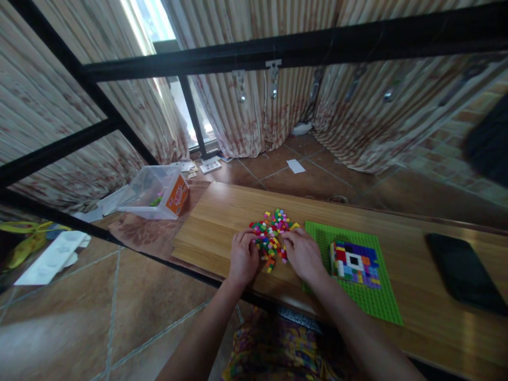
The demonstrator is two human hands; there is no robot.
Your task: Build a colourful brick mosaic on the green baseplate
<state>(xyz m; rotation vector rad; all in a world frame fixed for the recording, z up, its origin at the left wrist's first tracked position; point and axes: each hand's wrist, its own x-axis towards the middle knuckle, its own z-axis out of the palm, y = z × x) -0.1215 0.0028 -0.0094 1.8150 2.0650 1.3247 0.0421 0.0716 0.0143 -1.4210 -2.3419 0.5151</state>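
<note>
A pile of small multicoloured toy bricks (pixel 272 233) lies loose on the wooden board. My left hand (pixel 244 255) rests at the pile's left edge, fingers curled inward; whatever the fingertips hold is hidden. On the opposite edge, my right hand (pixel 304 253) reaches in with fingers bent together, and anything between them is too small to name. Just right of that hand lies a green baseplate (pixel 383 304). A low block of joined bricks (pixel 363 275) sits on it, with a white square frame around a dark centre on top.
A black phone (pixel 464 272) lies on the wooden tabletop (pixel 210 222) at the right. Beyond its left end stands a clear plastic bin (pixel 153 193) with an orange label and a few pieces inside. A dark metal bar (pixel 246 55) crosses above the far side.
</note>
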